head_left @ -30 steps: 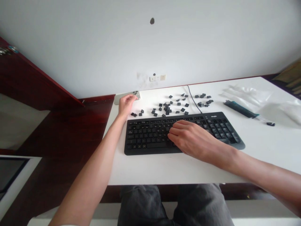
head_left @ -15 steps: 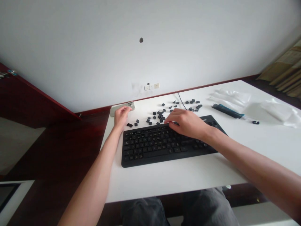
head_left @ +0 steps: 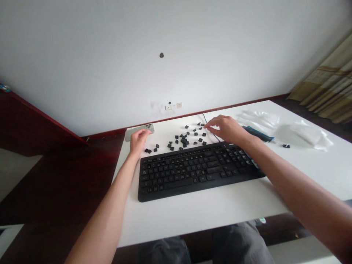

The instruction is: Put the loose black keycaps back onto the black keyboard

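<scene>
A black keyboard (head_left: 178, 185) lies on the white table, with some of its key positions looking bare. Behind it several loose black keycaps (head_left: 186, 127) are scattered. My right hand (head_left: 227, 128) hovers over the far side of the keycaps, above the cable, thumb and forefinger a little apart, their tips close to a few caps. My left hand (head_left: 138, 142) rests near the table's left edge, in front of a phone (head_left: 132, 134). Its thumb and fingertips are pinched together; anything between them is too small to make out.
A dark tool or pouch with a blue edge (head_left: 260, 134) lies at the right, beside crumpled clear plastic bags (head_left: 310, 135). A thin black cable (head_left: 204, 118) runs from the keyboard toward the wall. Wall sockets (head_left: 173, 106) sit behind the table.
My right hand has lifted off the keyboard and moved right and back to the loose keycaps, uncovering the keys. My left hand stays pinched in nearly the same place. The view has shifted slightly.
</scene>
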Tool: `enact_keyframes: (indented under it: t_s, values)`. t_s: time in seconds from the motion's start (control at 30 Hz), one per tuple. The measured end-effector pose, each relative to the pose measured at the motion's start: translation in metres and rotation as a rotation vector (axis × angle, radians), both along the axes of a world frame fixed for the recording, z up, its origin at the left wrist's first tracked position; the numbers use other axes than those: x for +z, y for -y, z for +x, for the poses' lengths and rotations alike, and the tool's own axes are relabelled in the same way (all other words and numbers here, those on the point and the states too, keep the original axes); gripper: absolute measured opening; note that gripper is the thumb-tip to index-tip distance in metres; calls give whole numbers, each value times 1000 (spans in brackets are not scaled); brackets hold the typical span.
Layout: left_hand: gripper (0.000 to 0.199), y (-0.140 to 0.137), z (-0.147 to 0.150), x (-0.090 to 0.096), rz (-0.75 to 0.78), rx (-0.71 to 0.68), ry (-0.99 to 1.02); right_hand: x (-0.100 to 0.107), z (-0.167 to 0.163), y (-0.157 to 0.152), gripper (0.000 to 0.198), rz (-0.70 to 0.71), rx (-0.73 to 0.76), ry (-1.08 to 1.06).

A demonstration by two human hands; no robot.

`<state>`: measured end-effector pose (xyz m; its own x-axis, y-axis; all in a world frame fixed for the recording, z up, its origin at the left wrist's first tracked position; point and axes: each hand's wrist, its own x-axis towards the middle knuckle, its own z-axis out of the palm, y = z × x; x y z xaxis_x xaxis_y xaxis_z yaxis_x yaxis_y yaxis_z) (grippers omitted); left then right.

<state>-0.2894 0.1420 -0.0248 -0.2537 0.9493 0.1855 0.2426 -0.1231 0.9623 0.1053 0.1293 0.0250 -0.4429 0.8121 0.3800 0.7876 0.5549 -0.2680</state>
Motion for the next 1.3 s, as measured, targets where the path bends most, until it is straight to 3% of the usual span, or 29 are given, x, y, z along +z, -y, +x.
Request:
enact_keyframes:
  t_s: [0.1,0.3,0.53,0.97,1.3]
  values:
    - [26,0,1,1,7,-1,-4,-4,-4,-1,25,6,51,-51]
    - [25,2,2,3,17,-3,-21,-9,-33,17,25,9,295,-120]
    - [26,2,3,3,5,11,-23,-5,-11,6,23,-28,209,-31]
    - [26,0,1,-1,7,2,-13,-20,-20,2,19,-136,142,62]
    - [23,-4,-3,-6,27,-24,-20,-14,-25,9,25,-93,177,-78]
